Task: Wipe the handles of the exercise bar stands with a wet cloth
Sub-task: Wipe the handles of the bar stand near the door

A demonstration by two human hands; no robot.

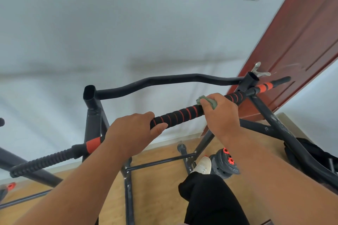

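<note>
Currently a black bar with red-striped foam grip (180,115) is being wiped while it lies across the black stand (93,115). The left hand (131,129) is curled round the left part of the grip, thumb underneath, apparently to steady the bar. A green cloth (207,101) is held wrapped on the grip by the right hand (221,113), fingers closed over it; only a bit of cloth is seen above the fingers. Whether the cloth is wet cannot be told.

Progress is judged as partway: the cloth sits towards the right part of the grip, and the stretch between the hands plus the part under the left hand probably remains. No wet sheen is visible, so what is already cleaned cannot be confirmed. Another grip at far left (1,121) is barely seen. Weight plates (225,164) lie on the wooden floor (157,188) beside a white shoe (203,167).
</note>
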